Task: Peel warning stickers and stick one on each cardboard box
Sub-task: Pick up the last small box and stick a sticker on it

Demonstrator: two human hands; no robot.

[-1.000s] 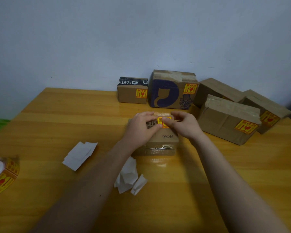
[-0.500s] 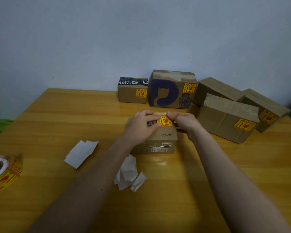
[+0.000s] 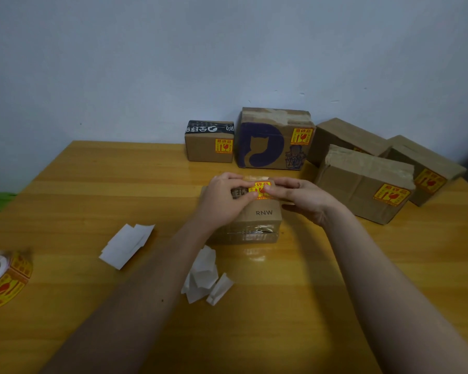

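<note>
A small cardboard box marked RNW point(image 3: 262, 218) stands at the middle of the wooden table point(image 3: 322, 279). A yellow and red warning sticker point(image 3: 260, 188) lies on the far part of its top. My left hand point(image 3: 223, 199) grips the box's left side, its thumb touching the sticker's left edge. My right hand point(image 3: 303, 199) reaches in from the right, fingertips pressed on the sticker's right edge. The sticker roll point(image 3: 7, 279) lies at the table's left edge, apart from both hands.
Stickered boxes line the back: a black-topped box point(image 3: 208, 151), a cat-print box point(image 3: 273, 147) and three plain boxes at the right point(image 3: 362, 190). White backing papers lie left of the box point(image 3: 127, 244) and between my forearms point(image 3: 204, 276).
The sticker has gone from pinched between both hands above the box to lying flat on its top. My right fingers have slid over its right edge.
</note>
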